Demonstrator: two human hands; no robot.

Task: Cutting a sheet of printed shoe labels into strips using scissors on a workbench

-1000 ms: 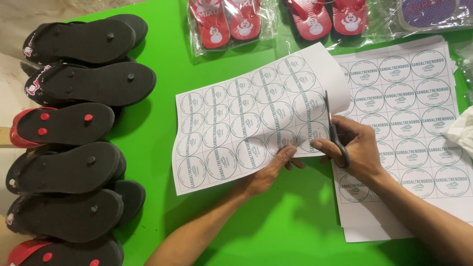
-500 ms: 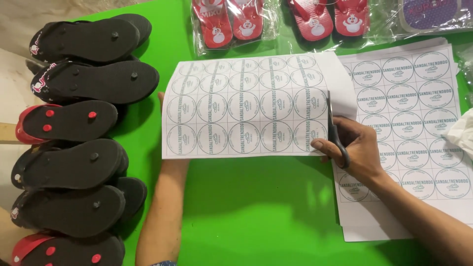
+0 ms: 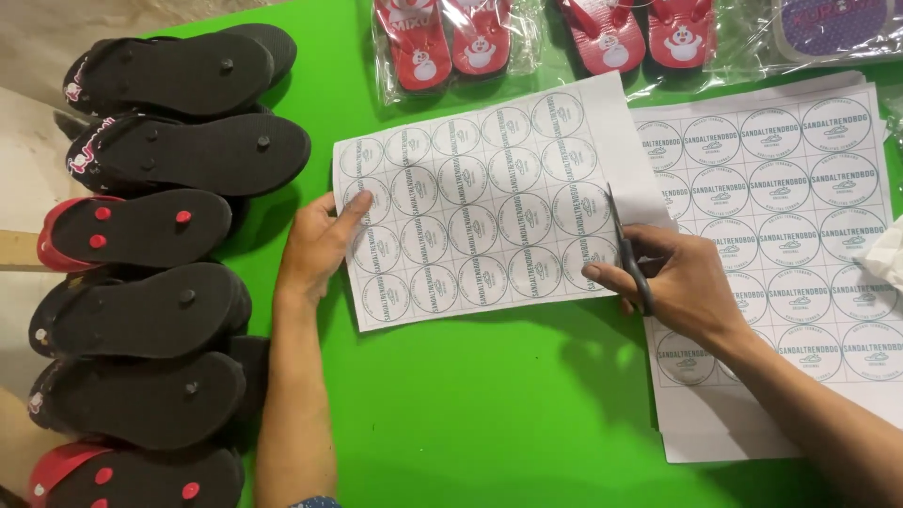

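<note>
Sheet of round labels (image 3: 489,202): white paper, centre of frame, grid of circular grey-green outlined labels, tilted slightly. Stack of label sheets (image 3: 781,254): right of frame, same round labels, white, lying flat, partly under the first sheet. Clear plastic packages (image 3: 451,47) of red sandals along top edge; another clear package (image 3: 832,23), purple contents, upper right corner.

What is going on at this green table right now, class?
A person is cutting a sheet of round printed labels. The left hand grips the sheet's left edge, while the right hand works scissors at its right edge. Under that hand lies a stack of more label sheets. Black and red flip-flop soles are lined up along the left of the green table, and bagged red sandals lie along the top.
</note>
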